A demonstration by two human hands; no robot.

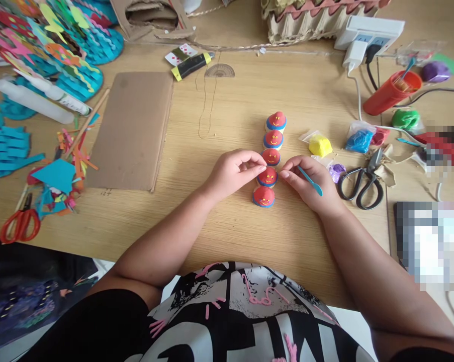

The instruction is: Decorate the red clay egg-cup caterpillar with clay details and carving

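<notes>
Several small red clay domes with yellow smiling faces and blue rims stand in a row on the wooden table, on pale bases. My left hand is by the row's left side, thumb and forefinger pinched at the edge of one red dome. Whatever is in that pinch is too small to make out. On the other side, my right hand has its fingers closed, with a small blue plastic spatula held in them, its flat end pointing toward me. The nearest dome has pinkish-purple spots on its face.
Yellow clay, blue clay and black-handled scissors lie to the right, near a red cup. At left are cardboard, paper scraps and red scissors. Egg cartons and a power strip stand behind.
</notes>
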